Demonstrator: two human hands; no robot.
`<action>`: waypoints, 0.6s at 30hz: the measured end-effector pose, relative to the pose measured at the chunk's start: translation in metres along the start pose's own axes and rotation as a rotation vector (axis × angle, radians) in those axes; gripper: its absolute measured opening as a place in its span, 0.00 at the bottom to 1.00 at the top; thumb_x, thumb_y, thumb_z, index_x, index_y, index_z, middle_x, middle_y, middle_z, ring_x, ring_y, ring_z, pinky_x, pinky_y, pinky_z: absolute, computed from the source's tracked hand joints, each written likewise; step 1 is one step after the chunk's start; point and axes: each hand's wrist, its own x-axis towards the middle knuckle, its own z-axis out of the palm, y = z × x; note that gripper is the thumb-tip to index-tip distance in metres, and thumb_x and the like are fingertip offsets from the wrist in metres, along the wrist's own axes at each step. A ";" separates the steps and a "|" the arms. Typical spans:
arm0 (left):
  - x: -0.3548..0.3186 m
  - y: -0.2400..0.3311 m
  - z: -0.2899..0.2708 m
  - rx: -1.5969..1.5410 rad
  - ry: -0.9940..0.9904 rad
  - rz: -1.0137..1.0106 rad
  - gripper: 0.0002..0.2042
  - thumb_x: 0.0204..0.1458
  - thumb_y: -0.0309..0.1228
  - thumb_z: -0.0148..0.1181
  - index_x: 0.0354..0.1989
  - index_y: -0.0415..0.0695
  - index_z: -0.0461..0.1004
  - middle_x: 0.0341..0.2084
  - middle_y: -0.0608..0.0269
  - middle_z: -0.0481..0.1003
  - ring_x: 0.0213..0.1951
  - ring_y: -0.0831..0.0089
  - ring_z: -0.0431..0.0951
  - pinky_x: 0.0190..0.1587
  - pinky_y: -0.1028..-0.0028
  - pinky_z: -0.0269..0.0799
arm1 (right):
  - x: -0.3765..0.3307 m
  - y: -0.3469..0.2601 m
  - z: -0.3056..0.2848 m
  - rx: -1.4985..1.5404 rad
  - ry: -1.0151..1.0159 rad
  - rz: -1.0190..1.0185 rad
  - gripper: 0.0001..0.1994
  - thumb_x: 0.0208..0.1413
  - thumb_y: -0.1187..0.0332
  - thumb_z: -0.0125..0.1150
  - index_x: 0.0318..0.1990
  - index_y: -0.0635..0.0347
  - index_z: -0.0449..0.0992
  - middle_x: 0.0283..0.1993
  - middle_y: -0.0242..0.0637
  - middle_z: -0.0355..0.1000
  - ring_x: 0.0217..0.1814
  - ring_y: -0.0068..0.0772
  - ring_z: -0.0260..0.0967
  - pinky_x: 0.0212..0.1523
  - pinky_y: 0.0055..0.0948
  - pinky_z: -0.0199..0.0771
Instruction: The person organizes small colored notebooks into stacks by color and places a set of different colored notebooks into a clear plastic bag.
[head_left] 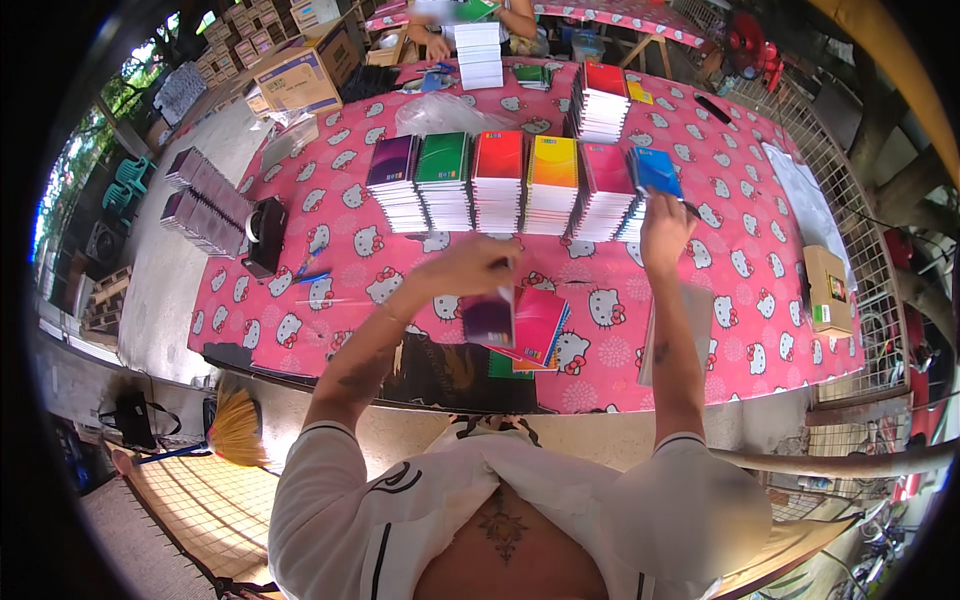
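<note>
Above the near edge of the table, my left hand point(480, 268) is closed on the upper part of a purple notebook point(489, 318), which hangs tilted. Just beside and under it lies a fanned set of notebooks, with a pink notebook point(538, 318) on top and blue, orange and green edges peeking out. My right hand point(668, 228) reaches out to the stack of blue notebooks point(655, 172), its fingers closed at the near edge of the top one. Left of that stand stacks of pink point(607, 168), yellow point(553, 162), red point(498, 155), green point(443, 157) and purple notebooks point(393, 160).
Another person's hand point(437, 47) is across the table behind a white stack point(479, 58). Further back stands a red-topped stack point(602, 95). A black tape dispenser point(265, 236), purple stacks point(205, 205), a clear plastic sheet point(690, 325) and a brown box point(828, 290) flank me.
</note>
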 end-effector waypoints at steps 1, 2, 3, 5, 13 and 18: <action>-0.013 -0.005 -0.012 -0.042 0.021 -0.046 0.07 0.50 0.25 0.56 0.36 0.38 0.74 0.26 0.59 0.75 0.32 0.70 0.77 0.37 0.71 0.70 | -0.009 -0.009 -0.016 0.102 0.034 -0.003 0.14 0.59 0.72 0.59 0.53 0.56 0.77 0.49 0.38 0.77 0.53 0.44 0.71 0.56 0.52 0.64; -0.024 -0.006 -0.024 -0.089 0.037 -0.088 0.07 0.50 0.25 0.55 0.37 0.38 0.73 0.26 0.59 0.76 0.32 0.70 0.77 0.38 0.71 0.70 | -0.026 -0.017 -0.029 0.439 0.071 0.055 0.11 0.60 0.75 0.58 0.49 0.58 0.78 0.44 0.42 0.77 0.49 0.38 0.73 0.47 0.44 0.70; -0.029 -0.007 -0.029 -0.133 0.050 -0.128 0.07 0.50 0.25 0.55 0.37 0.38 0.73 0.27 0.60 0.76 0.33 0.70 0.77 0.38 0.71 0.70 | -0.055 -0.019 -0.032 0.713 -0.183 0.378 0.12 0.60 0.81 0.54 0.48 0.59 0.77 0.46 0.44 0.75 0.51 0.33 0.72 0.44 0.35 0.74; -0.020 -0.010 -0.019 -0.211 -0.058 -0.063 0.08 0.50 0.25 0.55 0.37 0.38 0.74 0.29 0.60 0.76 0.35 0.70 0.77 0.40 0.70 0.71 | -0.104 -0.046 -0.028 1.310 -0.268 0.209 0.16 0.56 0.87 0.49 0.47 0.61 0.77 0.51 0.44 0.73 0.55 0.32 0.70 0.50 0.31 0.74; 0.014 -0.036 0.109 0.530 0.028 0.116 0.19 0.50 0.35 0.61 0.51 0.45 0.74 0.53 0.51 0.71 0.52 0.49 0.73 0.54 0.56 0.70 | -0.211 -0.026 0.029 1.290 -0.614 0.728 0.20 0.60 0.75 0.51 0.61 0.59 0.71 0.64 0.38 0.67 0.66 0.33 0.63 0.63 0.36 0.65; -0.040 -0.041 0.120 0.059 0.385 -0.654 0.30 0.52 0.39 0.64 0.61 0.39 0.63 0.55 0.42 0.66 0.56 0.44 0.69 0.58 0.53 0.66 | -0.224 -0.075 -0.014 1.219 -0.758 1.276 0.26 0.60 0.55 0.64 0.60 0.61 0.69 0.53 0.37 0.73 0.50 0.28 0.73 0.45 0.39 0.78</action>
